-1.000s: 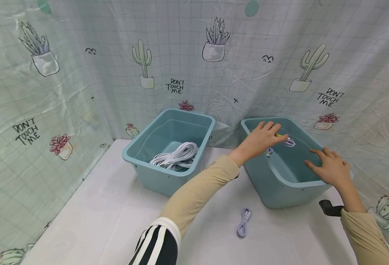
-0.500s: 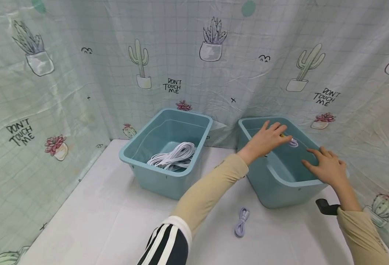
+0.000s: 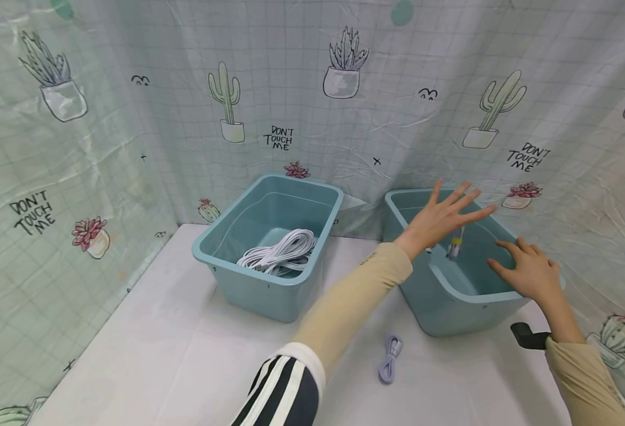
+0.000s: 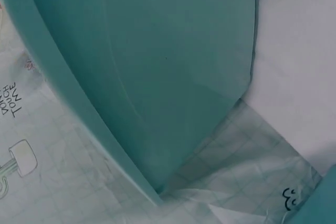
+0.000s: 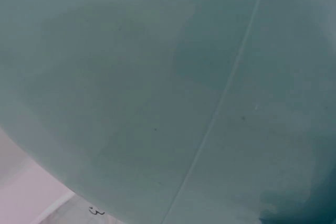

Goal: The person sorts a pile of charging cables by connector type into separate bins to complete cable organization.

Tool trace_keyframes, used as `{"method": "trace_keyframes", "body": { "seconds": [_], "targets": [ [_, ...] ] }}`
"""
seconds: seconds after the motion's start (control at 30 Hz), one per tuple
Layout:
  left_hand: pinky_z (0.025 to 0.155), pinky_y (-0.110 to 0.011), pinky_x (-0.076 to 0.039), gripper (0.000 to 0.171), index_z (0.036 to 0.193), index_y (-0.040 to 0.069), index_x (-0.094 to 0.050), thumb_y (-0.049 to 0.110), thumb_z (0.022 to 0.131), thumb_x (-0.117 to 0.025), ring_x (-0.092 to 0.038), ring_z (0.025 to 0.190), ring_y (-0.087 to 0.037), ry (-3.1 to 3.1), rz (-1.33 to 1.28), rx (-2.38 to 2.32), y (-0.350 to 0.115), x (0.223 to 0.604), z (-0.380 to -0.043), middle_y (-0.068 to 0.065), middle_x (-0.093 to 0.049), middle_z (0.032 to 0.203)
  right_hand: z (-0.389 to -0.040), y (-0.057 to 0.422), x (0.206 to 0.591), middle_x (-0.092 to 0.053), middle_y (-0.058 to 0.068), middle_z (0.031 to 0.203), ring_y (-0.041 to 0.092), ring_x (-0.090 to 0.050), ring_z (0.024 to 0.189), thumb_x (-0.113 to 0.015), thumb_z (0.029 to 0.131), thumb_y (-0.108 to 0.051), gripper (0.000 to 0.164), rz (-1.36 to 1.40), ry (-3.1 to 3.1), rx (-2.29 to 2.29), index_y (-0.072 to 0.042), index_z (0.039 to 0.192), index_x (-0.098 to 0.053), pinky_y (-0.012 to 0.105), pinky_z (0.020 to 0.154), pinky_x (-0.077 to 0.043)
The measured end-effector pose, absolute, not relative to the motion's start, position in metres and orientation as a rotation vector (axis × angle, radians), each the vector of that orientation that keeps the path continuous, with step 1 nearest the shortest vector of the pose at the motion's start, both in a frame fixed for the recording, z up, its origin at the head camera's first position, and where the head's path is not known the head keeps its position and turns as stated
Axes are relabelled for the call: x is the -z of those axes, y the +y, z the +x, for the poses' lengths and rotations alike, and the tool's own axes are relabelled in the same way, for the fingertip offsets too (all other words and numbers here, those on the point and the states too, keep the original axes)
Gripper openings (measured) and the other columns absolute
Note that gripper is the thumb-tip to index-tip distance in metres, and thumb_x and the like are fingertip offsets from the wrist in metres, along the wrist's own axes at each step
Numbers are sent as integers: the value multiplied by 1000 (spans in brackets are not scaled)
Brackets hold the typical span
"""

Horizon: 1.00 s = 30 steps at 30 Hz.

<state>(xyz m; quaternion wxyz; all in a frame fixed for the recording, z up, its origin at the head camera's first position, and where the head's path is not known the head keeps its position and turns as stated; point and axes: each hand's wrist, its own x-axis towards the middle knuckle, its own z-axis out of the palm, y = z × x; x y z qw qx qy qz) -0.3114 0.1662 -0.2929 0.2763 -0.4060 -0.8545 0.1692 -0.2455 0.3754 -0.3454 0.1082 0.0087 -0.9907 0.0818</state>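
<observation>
My left hand (image 3: 442,219) is over the right-hand blue bin (image 3: 495,297), its fingers spread wide and holding nothing. Below it, within the bin, a blurred cable bundle (image 3: 455,244) with a yellow band shows, apart from the fingers; whether it touches the floor cannot be told. At that bin's right side is my right hand (image 3: 530,269), resting over the rim with thumb and fingers apart. On the white table in front lies a tied lilac cable (image 3: 390,360). Neither wrist view shows a hand; the left has a bin wall (image 4: 173,66), the right a smooth bin surface (image 5: 131,103).
A second blue bin (image 3: 240,273) stands to the left, with coiled white cables (image 3: 285,251) inside. Both bins back onto a cactus-print curtain (image 3: 301,89). The white table (image 3: 211,367) extends toward me. A black strap piece (image 3: 529,336) sits by my right wrist.
My left hand has let go of the yellow-banded cable bundle, which is now lower in the right-hand bin. Its fingers have spread and it has moved slightly right. My right hand stays put.
</observation>
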Motion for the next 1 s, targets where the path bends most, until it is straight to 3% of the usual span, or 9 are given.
{"method": "trace_keyframes", "body": {
  "seconds": [0.2, 0.5, 0.8, 1.0],
  "targets": [
    [108, -55, -9, 83, 142, 36, 0, 33, 84, -58, 1, 140, -22, -2274, -1079, -500, 161, 295, -312, 1, -4, 152, -246, 376, 345, -23, 38, 133, 60, -23, 114, -41, 87, -53, 68, 27, -2914, -240, -1, 130, -37, 75, 77, -21],
    [109, -51, -13, 68, 143, 31, -11, 24, 89, -52, -9, 140, -19, -2288, -1166, -463, 153, 291, -303, 3, -18, 149, -246, 374, 345, -22, 38, 134, 60, -22, 114, -40, 87, -52, 68, 26, -2916, -252, 0, 130, -36, 74, 78, -20],
    [109, -46, -19, 41, 132, 32, -39, 35, 92, -44, -27, 134, -14, -2186, -1186, -170, 134, 305, -292, 8, -40, 137, -246, 375, 345, -22, 38, 134, 60, -21, 116, -40, 87, -53, 68, 12, -2914, -252, -1, 130, -36, 74, 79, -20],
    [107, -44, -24, 32, 123, 31, -51, 35, 92, -43, -37, 127, -12, -2167, -1174, 34, 123, 328, -282, 12, -51, 126, -245, 375, 346, -22, 38, 134, 59, -21, 116, -41, 87, -52, 68, 9, -2909, -267, 1, 130, -36, 73, 79, -20]
  ]
}}
